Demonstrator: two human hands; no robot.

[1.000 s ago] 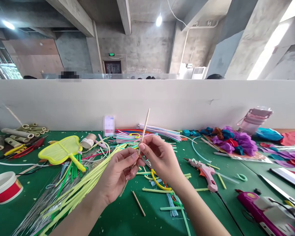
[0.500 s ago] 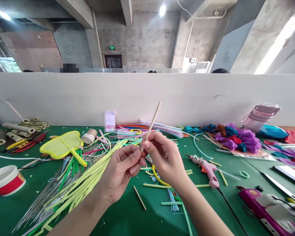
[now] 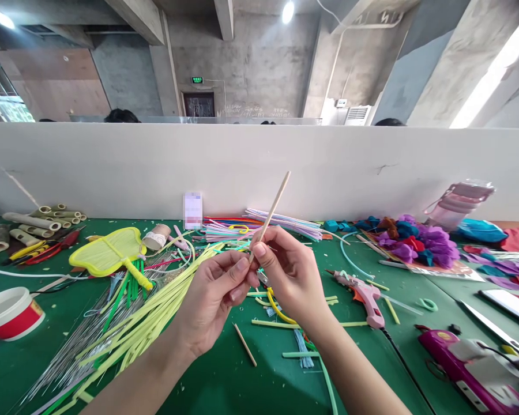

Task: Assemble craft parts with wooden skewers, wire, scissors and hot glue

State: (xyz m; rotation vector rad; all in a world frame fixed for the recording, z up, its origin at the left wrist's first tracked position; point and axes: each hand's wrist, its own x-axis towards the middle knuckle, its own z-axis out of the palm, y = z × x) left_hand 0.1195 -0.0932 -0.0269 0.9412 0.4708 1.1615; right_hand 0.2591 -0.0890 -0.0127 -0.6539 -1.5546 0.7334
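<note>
A thin wooden stick (image 3: 275,206) slants up and to the right out of my fingers, above the middle of the table. My left hand (image 3: 216,294) pinches its lower end between thumb and fingers. Just higher, my right hand (image 3: 290,274) closes thumb and fingertips round the same stick. The fingers hide its bottom tip. Below the hands a shorter wooden stick (image 3: 245,344) lies on the green table (image 3: 216,380). Yellow-green pipe cleaners (image 3: 155,311) lie in a bundle beside my left forearm. Behind them rests a yellow leaf-shaped fan (image 3: 110,252).
To the right lie a pink glue gun (image 3: 363,294), a purple power strip (image 3: 454,369), scissors (image 3: 497,328) and purple crepe flowers (image 3: 436,242). At left are a paper cup (image 3: 12,314) and bamboo pieces (image 3: 34,222). A white partition (image 3: 259,167) stands behind the table.
The stick has tilted slightly more to the right, its top end moving a little up and right. Both hands keep their pinch with small finger shifts. The camera view has shifted slightly.
</note>
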